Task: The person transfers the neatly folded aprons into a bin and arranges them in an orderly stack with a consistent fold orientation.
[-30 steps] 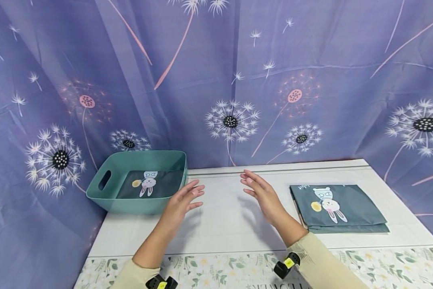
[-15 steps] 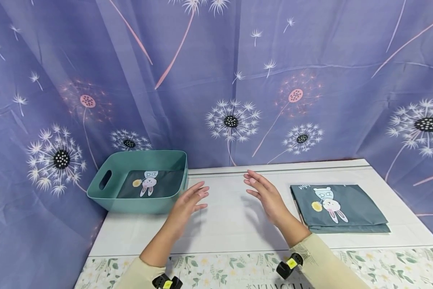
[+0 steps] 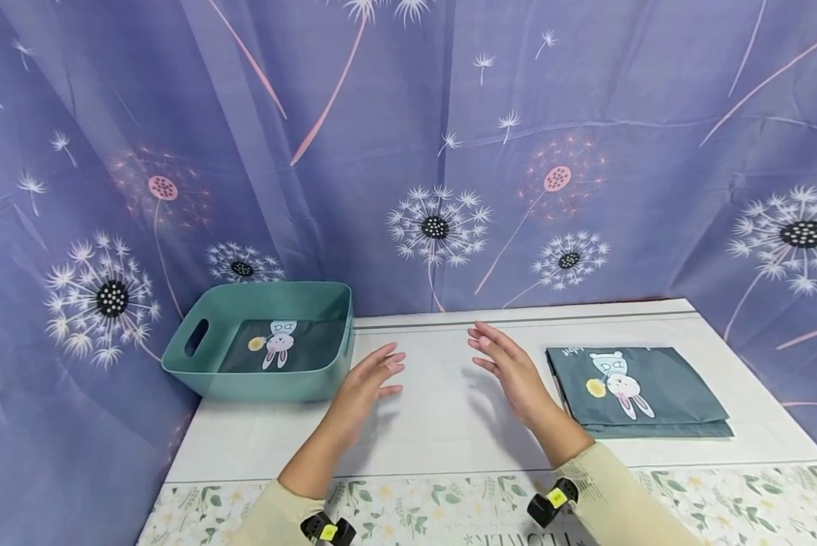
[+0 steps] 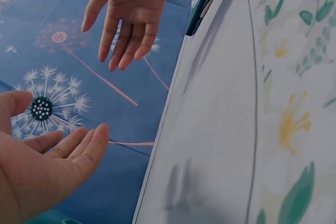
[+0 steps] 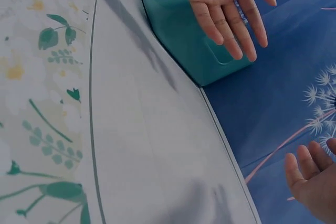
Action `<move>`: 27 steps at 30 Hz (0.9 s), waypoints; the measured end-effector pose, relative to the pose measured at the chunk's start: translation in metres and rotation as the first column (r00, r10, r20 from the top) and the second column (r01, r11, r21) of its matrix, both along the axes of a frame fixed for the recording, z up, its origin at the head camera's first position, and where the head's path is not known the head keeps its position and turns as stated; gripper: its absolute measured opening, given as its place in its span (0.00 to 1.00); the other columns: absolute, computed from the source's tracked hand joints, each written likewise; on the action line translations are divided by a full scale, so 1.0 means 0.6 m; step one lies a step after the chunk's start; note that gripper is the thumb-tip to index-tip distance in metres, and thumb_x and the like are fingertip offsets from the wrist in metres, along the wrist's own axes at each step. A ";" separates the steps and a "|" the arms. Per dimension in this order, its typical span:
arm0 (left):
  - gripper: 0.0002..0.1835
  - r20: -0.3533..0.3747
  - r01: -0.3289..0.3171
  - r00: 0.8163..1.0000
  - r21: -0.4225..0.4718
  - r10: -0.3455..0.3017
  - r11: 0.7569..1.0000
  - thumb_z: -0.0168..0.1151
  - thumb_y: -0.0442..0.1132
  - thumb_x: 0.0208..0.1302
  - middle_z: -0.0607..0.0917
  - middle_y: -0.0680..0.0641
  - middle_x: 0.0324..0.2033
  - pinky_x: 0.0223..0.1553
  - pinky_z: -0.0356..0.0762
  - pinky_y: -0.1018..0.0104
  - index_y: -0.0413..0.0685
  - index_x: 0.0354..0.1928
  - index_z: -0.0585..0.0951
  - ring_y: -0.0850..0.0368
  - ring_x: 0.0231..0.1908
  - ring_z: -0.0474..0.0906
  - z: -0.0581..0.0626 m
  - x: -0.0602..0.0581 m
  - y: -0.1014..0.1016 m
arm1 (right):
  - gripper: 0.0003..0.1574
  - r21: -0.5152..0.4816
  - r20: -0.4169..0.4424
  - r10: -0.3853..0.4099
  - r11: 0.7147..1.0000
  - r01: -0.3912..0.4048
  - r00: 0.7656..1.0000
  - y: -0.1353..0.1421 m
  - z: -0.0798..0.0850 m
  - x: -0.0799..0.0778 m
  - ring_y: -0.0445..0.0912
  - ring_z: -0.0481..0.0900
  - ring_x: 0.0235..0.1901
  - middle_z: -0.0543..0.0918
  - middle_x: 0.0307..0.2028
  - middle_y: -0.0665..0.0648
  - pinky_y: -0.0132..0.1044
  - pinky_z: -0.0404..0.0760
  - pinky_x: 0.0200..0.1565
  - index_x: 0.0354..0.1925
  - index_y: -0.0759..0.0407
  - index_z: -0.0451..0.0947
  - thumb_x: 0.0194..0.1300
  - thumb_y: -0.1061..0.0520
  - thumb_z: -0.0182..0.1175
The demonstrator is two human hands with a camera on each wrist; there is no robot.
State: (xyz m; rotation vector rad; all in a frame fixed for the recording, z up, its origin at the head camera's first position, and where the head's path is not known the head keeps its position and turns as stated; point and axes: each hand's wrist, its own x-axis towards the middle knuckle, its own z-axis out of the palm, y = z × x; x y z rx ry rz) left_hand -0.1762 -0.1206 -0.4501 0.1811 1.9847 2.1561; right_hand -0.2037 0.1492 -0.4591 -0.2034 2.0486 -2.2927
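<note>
Both hands hover over the white tablecloth, palms facing each other, with nothing in them. My left hand (image 3: 364,387), fingers loosely bent, is just right of the green plastic basket (image 3: 265,385). Inside that basket lies a dark green folded cloth item (image 3: 320,345) with a rabbit print. Across the gap, my right hand (image 3: 514,375) has relaxed fingers and sits left of a second folded cloth item (image 3: 681,387), dark green with the same rabbit print. Each wrist view shows the two hands apart, their shadows falling on the cloth.
The tablecloth (image 3: 429,432) is white with a floral band (image 3: 408,508) along the near edge. A purple dandelion-print curtain (image 3: 381,189) hangs behind the table and at its sides. The basket stands at the back left, close to the curtain.
My left hand has drifted right, away from the basket, and my right hand has shifted slightly right too. The basket and both folded items stay in place.
</note>
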 end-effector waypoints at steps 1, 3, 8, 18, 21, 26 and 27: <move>0.26 0.004 0.004 1.000 -0.003 -0.004 1.000 0.51 0.42 0.77 0.73 0.37 0.70 0.65 0.76 0.46 0.47 0.74 0.66 0.39 0.71 0.68 -0.001 0.000 0.001 | 0.34 -0.001 -0.001 -0.002 1.000 0.002 1.000 0.002 -0.001 0.000 0.41 0.76 0.64 0.77 0.64 0.50 0.34 0.79 0.61 0.74 0.64 0.62 0.79 0.49 0.49; 0.26 0.012 0.014 1.000 -0.006 -0.014 1.000 0.50 0.41 0.78 0.72 0.38 0.71 0.66 0.74 0.44 0.47 0.74 0.66 0.39 0.71 0.68 -0.005 0.000 0.004 | 0.34 0.000 -0.004 -0.005 1.000 0.005 1.000 0.006 -0.001 0.001 0.39 0.76 0.63 0.78 0.61 0.44 0.33 0.79 0.61 0.74 0.65 0.61 0.79 0.49 0.49; 0.26 0.009 0.038 0.999 -0.016 -0.038 0.999 0.48 0.40 0.78 0.71 0.37 0.71 0.67 0.72 0.41 0.46 0.75 0.65 0.39 0.71 0.68 -0.013 0.001 0.010 | 0.35 0.011 -0.009 -0.014 1.000 0.014 1.000 0.017 -0.002 0.005 0.40 0.76 0.64 0.79 0.59 0.40 0.33 0.79 0.61 0.75 0.64 0.61 0.80 0.48 0.49; 0.27 0.015 0.046 0.999 0.000 -0.046 0.999 0.50 0.41 0.77 0.70 0.36 0.72 0.67 0.73 0.43 0.47 0.75 0.65 0.41 0.71 0.68 -0.025 -0.004 0.031 | 0.35 0.021 -0.004 -0.025 0.999 0.025 1.000 0.038 -0.006 0.009 0.39 0.75 0.64 0.76 0.61 0.44 0.32 0.78 0.61 0.75 0.64 0.59 0.80 0.47 0.49; 0.27 0.017 0.057 0.998 0.011 -0.057 0.998 0.49 0.40 0.77 0.70 0.36 0.72 0.66 0.75 0.46 0.46 0.75 0.64 0.40 0.71 0.68 -0.027 -0.004 0.039 | 0.35 0.029 0.001 -0.028 0.999 0.028 1.000 0.042 -0.010 0.010 0.38 0.75 0.64 0.76 0.61 0.43 0.32 0.78 0.62 0.75 0.63 0.59 0.80 0.47 0.49; 0.28 0.017 0.070 0.997 0.019 -0.070 0.997 0.49 0.40 0.77 0.70 0.35 0.72 0.65 0.77 0.48 0.45 0.75 0.64 0.40 0.71 0.68 -0.028 -0.002 0.050 | 0.35 0.012 -0.006 -0.041 0.999 0.041 0.999 0.049 -0.014 0.010 0.37 0.76 0.63 0.78 0.58 0.39 0.33 0.79 0.62 0.75 0.65 0.60 0.80 0.48 0.49; 0.28 0.018 0.070 0.997 0.021 -0.070 0.997 0.49 0.40 0.77 0.70 0.35 0.72 0.64 0.77 0.48 0.45 0.75 0.64 0.40 0.71 0.68 -0.028 -0.002 0.053 | 0.35 0.006 -0.008 -0.042 0.999 0.042 0.999 0.050 -0.014 0.011 0.37 0.76 0.63 0.79 0.58 0.39 0.34 0.79 0.62 0.75 0.65 0.59 0.80 0.48 0.49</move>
